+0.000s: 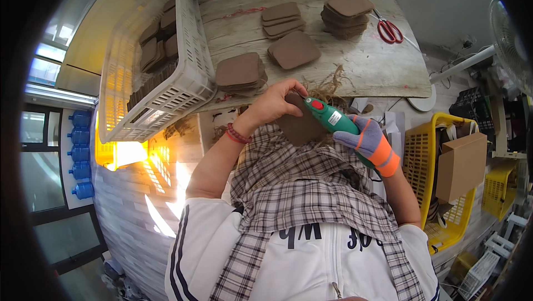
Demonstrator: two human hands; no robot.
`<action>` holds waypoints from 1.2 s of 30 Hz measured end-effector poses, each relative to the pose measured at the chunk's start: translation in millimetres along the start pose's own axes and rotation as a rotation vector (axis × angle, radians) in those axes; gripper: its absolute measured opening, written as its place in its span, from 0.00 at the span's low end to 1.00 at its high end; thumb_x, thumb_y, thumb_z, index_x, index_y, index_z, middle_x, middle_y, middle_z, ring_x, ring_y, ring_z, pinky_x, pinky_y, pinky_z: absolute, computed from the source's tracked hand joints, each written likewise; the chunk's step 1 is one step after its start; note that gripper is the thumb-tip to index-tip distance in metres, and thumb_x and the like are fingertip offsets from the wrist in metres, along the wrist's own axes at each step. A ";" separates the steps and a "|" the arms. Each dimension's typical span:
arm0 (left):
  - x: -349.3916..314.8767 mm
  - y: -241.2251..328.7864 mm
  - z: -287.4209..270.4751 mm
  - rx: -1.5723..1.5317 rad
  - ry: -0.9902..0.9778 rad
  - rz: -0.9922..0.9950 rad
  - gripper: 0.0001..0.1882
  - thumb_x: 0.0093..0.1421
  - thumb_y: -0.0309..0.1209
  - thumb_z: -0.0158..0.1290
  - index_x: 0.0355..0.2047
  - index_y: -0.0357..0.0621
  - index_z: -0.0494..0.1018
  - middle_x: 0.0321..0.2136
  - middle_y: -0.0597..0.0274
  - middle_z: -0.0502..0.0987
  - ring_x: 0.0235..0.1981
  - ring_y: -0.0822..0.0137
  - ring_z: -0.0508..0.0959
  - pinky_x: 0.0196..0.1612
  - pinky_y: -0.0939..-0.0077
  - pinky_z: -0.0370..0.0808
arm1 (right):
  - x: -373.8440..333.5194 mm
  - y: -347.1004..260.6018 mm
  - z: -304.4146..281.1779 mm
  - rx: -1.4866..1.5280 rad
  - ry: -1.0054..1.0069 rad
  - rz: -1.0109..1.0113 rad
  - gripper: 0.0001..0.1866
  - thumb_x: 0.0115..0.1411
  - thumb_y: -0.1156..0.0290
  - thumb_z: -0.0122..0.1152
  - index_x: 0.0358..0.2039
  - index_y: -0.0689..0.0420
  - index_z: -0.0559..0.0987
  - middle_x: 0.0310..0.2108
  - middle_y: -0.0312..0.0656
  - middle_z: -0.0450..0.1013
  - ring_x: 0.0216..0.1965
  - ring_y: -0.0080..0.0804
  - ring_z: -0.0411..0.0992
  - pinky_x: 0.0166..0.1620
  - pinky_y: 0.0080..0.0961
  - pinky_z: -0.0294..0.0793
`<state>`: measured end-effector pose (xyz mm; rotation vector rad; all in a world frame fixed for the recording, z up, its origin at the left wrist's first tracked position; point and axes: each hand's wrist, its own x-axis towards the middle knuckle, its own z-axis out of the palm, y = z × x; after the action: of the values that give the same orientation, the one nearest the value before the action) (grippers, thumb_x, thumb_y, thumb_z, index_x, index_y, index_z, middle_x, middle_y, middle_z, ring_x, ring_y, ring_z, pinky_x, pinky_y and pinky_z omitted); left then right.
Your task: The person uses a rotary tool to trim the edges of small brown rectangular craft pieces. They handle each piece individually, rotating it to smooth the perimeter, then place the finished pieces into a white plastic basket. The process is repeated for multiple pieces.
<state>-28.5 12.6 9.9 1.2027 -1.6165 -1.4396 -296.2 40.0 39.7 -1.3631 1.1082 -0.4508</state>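
Observation:
My left hand (273, 102), bare with red beads at the wrist, pinches a thin brown pad (300, 128) with rounded corners over my lap. My right hand (367, 139), in a purple-grey glove with an orange cuff, is wrapped round a green handheld power tool (327, 116) with a red button. The tool's front end reaches the pad's upper edge, close to my left fingers; its tip is hard to make out. Frayed brown scraps (332, 85) hang at the table edge just beyond. Nearest to my left hand on the table is a stack of brown pads (241, 72).
More pad stacks (347, 8) and red-handled scissors (390, 31) lie on the worn table (233, 34). A white crate (194, 51) holding pads stands at left. On the right are a yellow basket (431, 134) with a cardboard box (462, 166) and a fan (509, 29).

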 end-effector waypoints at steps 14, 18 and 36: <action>2.8 -35.5 -151.1 0.274 0.750 -0.029 0.20 0.52 0.19 0.54 0.47 0.39 0.69 0.42 0.58 0.73 0.44 0.68 0.73 0.46 0.73 0.71 | -0.4 23.3 -9.9 0.099 0.140 -0.041 0.21 0.52 0.61 0.67 0.40 0.64 0.75 0.23 0.33 0.72 0.23 0.15 0.68 0.26 0.15 0.68; 30.6 -30.9 -119.7 1.304 0.858 0.171 0.22 0.52 0.25 0.55 0.48 0.37 0.69 0.50 0.49 0.69 0.56 0.52 0.63 0.58 0.54 0.59 | -6.0 32.6 -16.5 0.194 0.172 0.013 0.20 0.53 0.63 0.66 0.41 0.64 0.74 0.22 0.34 0.72 0.20 0.17 0.69 0.23 0.16 0.68; 93.0 -35.1 2.8 -0.236 0.633 -0.044 0.24 0.51 0.23 0.59 0.48 0.40 0.66 0.43 0.58 0.72 0.44 0.63 0.72 0.45 0.69 0.70 | -2.6 55.2 -18.4 0.311 0.296 0.033 0.20 0.54 0.62 0.65 0.39 0.63 0.73 0.22 0.35 0.72 0.19 0.18 0.69 0.20 0.16 0.67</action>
<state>-57.7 -71.5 -34.4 1.3761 -0.9677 -1.0796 -330.7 44.4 -7.0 -1.0244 1.2393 -0.7854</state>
